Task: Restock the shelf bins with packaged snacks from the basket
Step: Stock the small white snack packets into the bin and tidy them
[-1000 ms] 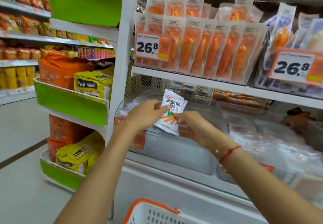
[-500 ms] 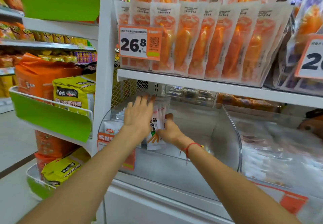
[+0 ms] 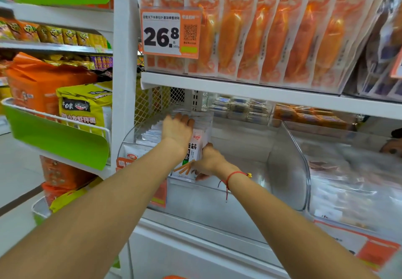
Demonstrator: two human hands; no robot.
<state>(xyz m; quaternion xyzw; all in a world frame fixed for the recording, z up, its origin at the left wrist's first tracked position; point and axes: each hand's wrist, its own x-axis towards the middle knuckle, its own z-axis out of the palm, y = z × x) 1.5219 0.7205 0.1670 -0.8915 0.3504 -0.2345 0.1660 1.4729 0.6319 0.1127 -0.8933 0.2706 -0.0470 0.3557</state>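
1. White snack packets with green and orange print (image 3: 192, 154) stand on edge as a row in the clear plastic shelf bin (image 3: 289, 170), at its left end, under the white shelf board (image 3: 261, 92). The nearest packet faces me, its long axis upright and leaning slightly back.

2. My left hand (image 3: 177, 129) lies on top of the row, fingers straight and spread, pressing the packets back and to the left. It grasps nothing.

3. My right hand (image 3: 208, 162) sits just to the right of the front packet, at its lower edge. Its fingers (image 3: 201, 177) are curled round that edge, thumb up against the packet's right side. I judge this a light pinch on the packet; the far fingertips are hidden behind it.

4. Governing relation: the row lies between my two hands, left hand above and behind, right hand below and in front. The right hand is the nearer to the packet's free edge.

5. Judgement: the packet is nearly seated. The coming move calls for pushing it upright against the row, then letting go.

6. Risk: a slack row may tip forward towards the open right part of the bin.

7. The orange basket rim (image 3: 174, 277) barely shows at the bottom edge.
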